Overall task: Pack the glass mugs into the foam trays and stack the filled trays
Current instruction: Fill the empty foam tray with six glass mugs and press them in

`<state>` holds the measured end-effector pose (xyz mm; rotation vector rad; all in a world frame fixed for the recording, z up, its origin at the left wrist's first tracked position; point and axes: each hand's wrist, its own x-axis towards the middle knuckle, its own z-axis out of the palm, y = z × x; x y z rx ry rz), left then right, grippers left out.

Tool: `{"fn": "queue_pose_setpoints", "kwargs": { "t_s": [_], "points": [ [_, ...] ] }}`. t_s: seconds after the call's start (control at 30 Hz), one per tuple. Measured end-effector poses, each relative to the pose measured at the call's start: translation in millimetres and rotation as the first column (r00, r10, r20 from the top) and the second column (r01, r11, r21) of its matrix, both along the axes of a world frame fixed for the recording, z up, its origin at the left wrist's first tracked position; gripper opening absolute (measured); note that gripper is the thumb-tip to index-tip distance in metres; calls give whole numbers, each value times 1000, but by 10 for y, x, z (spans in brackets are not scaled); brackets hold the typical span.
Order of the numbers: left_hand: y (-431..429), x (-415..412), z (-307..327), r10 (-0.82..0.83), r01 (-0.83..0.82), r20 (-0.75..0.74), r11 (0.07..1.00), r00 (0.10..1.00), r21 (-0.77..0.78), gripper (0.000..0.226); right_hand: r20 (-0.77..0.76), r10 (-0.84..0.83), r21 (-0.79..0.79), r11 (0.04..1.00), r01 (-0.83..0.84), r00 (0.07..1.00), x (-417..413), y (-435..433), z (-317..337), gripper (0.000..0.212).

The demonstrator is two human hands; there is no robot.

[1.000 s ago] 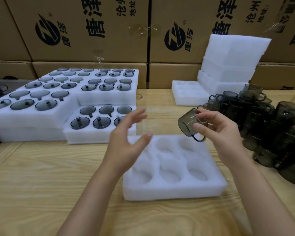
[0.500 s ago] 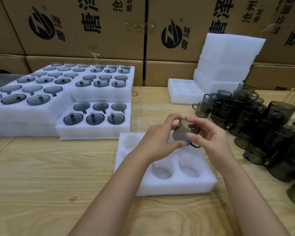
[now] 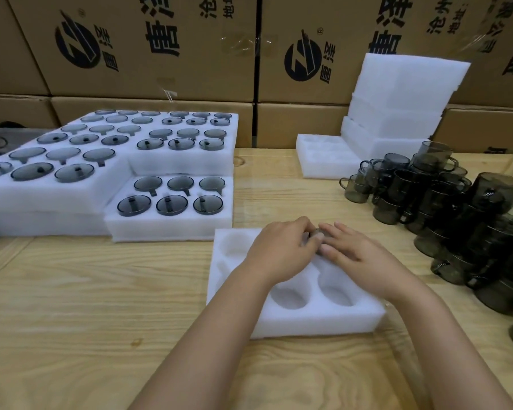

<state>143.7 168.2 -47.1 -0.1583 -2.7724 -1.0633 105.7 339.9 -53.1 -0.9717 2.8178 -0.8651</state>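
Mug (image 3: 316, 232) barely shows in the foam tray (image 3: 308, 324), pinched by left fingers (image 3: 301, 229), right fingers (image 3: 342, 233) pressing flat.

Table (image 3: 71, 306) bears foam trays (image 3: 308, 324), mugs (image 3: 444, 202), perhaps sticks (image 3: 511, 164).

Mug (image 3: 317, 232) mostly hidden under left hand (image 3: 279, 250) and right hand (image 3: 359, 253), only a dark rim sliver showed, foam tray (image 3: 308, 324) far pockets covered, mug pile (image 3: 486, 196) cut by right edge, filled trays (image 3: 57, 199) cut at left
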Motion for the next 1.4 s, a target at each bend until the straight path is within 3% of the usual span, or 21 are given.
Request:
{"fn": "queue_pose_setpoints", "kwargs": {
  "t_s": [0.1, 0.23, 0.3, 0.4, 0.57, 0.63, 0.7, 0.77, 0.8, 0.83, 0.97, 1.07, 1.1, 1.23, 1.4],
  "points": [
    [29, -19, -22, 9, -11, -19, 997, 1000, -72, 27, 76, 3, 101, 995, -11, 997, -1, -5, -6, 41],
    [28, -58, -12, 67, -65, 40, 997, 997, -37, 22, 35, 7, 133, 991, -12, 999, 3, -39, -40, 40],
    [30, -71, -12, 87, -87, 58, 996, 995, -2, 20, 83, 9, 13, 1000, -10, 996, 11, -27, -68, 37],
    [55, -79, 20, 129, -127, 48, 991, 991, -43, 21, 245, 21, -303, 951, 56, 969, 23, -27, -115, 32],
    [-73, 76, 140, 113, -103, 0, 905, 994, -413, 38, 420, 92, -519, 840, 156, 903, 15, -12, -161, 45],
    [-317, 167, 192, 155, -169, -83, 963, 984, -207, 34, 422, 100, -537, 828, 159, 901, 2, 2, -172, 50],
    [-577, 269, 211, 244, -204, -147, 948, 958, 244, 17, 426, 93, -584, 788, 195, 900, 0, -12, -181, 47],
    [-729, 323, 114, 307, -138, -149, 741, 940, 657, 17, 425, 43, -657, 702, 275, 904, -8, -28, -186, 35],
    [-758, 335, 34, 329, -111, -137, 634, 935, 765, 19, 400, -23, -676, 667, 312, 916, -22, -27, -180, 28],
    [-767, 358, -49, 344, -92, -137, 572, 929, 815, 20, 367, -106, -681, 646, 344, 924, -40, -19, -174, 23],
    [-794, 356, -328, 317, -27, -174, 540, 933, 841, 23, 196, -461, -617, 628, 474, 866, -145, 92, -184, 19],
    [-807, 307, -413, 233, -29, -51, 325, 971, 945, 25, 25, -654, -600, 595, 535, 756, -324, 173, -88, 25],
    [-803, 291, -429, 204, -33, -30, 302, 979, 953, 23, -10, -690, -600, 583, 547, 724, -414, 198, -25, 28],
    [-808, 249, -465, 154, -48, -5, 337, 988, 940, 28, -37, -765, -481, 577, 660, 643, -859, 292, 250, 43],
    [-818, 235, -482, 139, -62, 8, 394, 990, 917, 34, -43, -770, -172, 634, 754, 637, -1204, 315, 400, 45]
  ]
}}
